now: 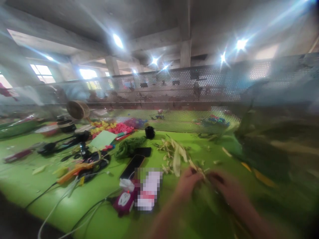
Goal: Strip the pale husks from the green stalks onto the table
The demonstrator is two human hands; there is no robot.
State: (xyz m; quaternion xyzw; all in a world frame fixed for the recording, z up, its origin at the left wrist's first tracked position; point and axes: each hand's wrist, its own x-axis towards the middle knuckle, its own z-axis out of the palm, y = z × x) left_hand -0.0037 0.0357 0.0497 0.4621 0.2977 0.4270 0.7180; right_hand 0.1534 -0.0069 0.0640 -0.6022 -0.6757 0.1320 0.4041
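Over the green table, my left hand is closed with its fingertips on a pale, leaf-like strip. My right hand is beside it on the right, fingers bent inward around the near end of the same pale-green material. Blur hides the exact fingertips. Just beyond my hands lies a loose cluster of cream-coloured petal or leaf pieces, with small scraps around it.
Left of my hands are a phone, a purple tissue pack, an orange tool with cables and pink and yellow pieces. A perforated screen stands behind. Dark green bundles fill the right side.
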